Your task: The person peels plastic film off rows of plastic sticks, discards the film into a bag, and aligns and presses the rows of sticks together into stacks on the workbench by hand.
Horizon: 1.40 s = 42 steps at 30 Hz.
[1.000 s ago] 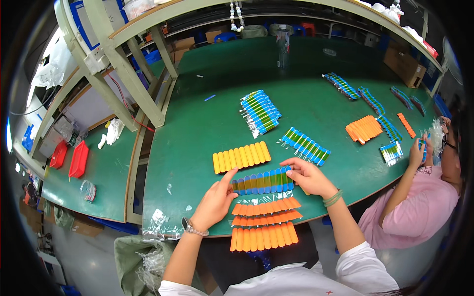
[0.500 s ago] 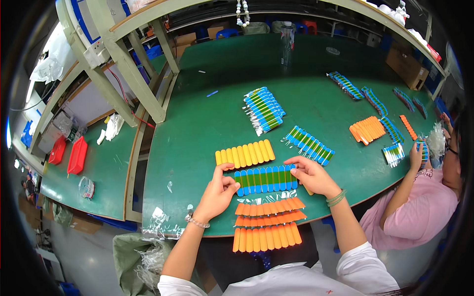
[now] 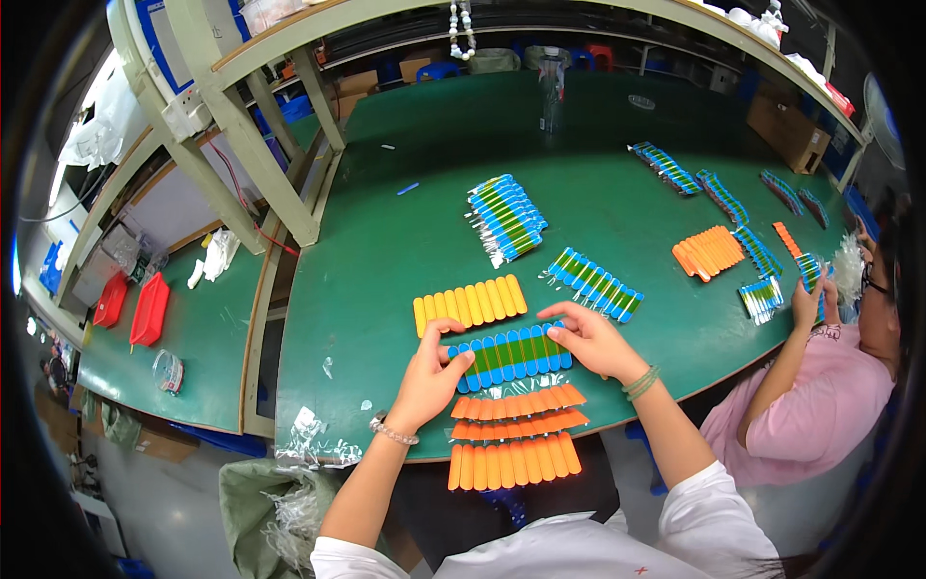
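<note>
Between my two hands is a row of round-ended blue sticks [image 3: 513, 359] with a green band across their middles, side by side. My left hand [image 3: 431, 384] pinches its left end with the thumb on top. At the right end, my right hand [image 3: 596, 345] grips it between thumb and fingers. Just beyond lies a row of yellow sticks [image 3: 471, 305] on the green table. Nearer me, rows of orange sticks [image 3: 519, 409] in clear film lie at the table edge, and a lighter orange row [image 3: 514, 463] reaches past the edge.
Farther off lie a stack of blue-green rows [image 3: 506, 217] and a single row [image 3: 595, 283]. At right, a co-worker in a pink shirt [image 3: 801, 415] handles another row near an orange stack [image 3: 708, 253]. A bottle [image 3: 552, 92] stands at the back; clear film scraps [image 3: 311, 439] lie front left.
Both hands keep hold of the blue-green row, whose right end has tipped slightly upward. The whole view has shifted a little. The co-worker's hands and row have moved.
</note>
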{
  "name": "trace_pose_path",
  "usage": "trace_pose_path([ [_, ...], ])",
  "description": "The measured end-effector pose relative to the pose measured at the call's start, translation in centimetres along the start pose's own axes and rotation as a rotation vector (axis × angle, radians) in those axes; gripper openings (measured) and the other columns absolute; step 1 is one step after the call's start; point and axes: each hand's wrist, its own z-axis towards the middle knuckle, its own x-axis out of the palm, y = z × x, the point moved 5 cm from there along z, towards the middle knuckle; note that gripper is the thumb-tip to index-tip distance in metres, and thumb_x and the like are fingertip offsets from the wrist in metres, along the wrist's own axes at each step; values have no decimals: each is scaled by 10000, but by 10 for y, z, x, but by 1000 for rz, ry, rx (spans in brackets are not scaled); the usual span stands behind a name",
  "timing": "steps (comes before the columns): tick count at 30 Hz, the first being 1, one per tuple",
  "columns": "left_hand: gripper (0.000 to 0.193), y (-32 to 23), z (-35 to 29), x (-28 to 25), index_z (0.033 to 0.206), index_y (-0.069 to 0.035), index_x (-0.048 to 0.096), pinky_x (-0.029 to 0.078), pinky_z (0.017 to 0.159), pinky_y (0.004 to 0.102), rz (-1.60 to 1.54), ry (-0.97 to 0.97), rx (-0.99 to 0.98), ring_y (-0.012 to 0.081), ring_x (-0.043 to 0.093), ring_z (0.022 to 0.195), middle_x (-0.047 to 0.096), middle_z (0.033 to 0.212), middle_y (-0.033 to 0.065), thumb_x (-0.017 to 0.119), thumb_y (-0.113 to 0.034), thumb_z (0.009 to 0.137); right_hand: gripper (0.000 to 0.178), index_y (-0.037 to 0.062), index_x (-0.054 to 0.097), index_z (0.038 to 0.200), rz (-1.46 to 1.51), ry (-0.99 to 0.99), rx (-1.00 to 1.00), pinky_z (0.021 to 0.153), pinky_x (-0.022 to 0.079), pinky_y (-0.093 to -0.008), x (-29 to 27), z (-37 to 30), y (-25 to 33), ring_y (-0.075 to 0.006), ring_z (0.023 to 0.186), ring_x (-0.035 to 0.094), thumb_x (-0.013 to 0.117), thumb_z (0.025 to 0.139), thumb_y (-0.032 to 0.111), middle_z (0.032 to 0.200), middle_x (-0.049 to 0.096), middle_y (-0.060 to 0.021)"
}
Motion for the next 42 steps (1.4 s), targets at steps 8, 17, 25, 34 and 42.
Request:
trace_pose_path([
  [8,521,-42,-25,1,1221,-122,671,314,1056,460,1042,48,508,256,507,1220,619,1234,56,769,-437,818,560,116,612,1313,-628,3,-356,1054,410,-390,5,-28,24,-318,1319,426,758,852,398,1405,479,-103],
  [17,362,-35,-24,16,1159,-51,657,482,940,380,1265,153,906,211,670,1020,702,1175,80,713,-264,872,376,46,638,1209,-1222,-140,-789,1028,462,-399,24,-35,21,-257,1187,617,623,933,301,1262,660,-113],
  [25,232,-55,-64,18,1062,-34,655,513,922,366,1167,273,910,196,701,974,735,1056,80,691,-184,888,239,-2,653,1049,-1160,-51,-882,885,556,-350,27,-73,35,-252,992,704,623,919,197,1024,725,-121],
  [34,283,-77,-107,28,1124,-22,665,505,963,353,1407,290,995,192,686,1025,712,1124,99,643,-144,870,231,-18,648,1038,-1229,-28,-1000,902,555,-337,31,-116,63,-212,992,700,628,897,164,1048,719,-111],
  [42,305,-101,-138,25,1150,-26,651,531,908,319,1020,396,909,177,694,966,720,1043,72,703,-153,878,177,12,671,985,-957,77,-877,758,579,-309,26,-143,105,-178,835,707,684,857,133,925,716,-63],
])
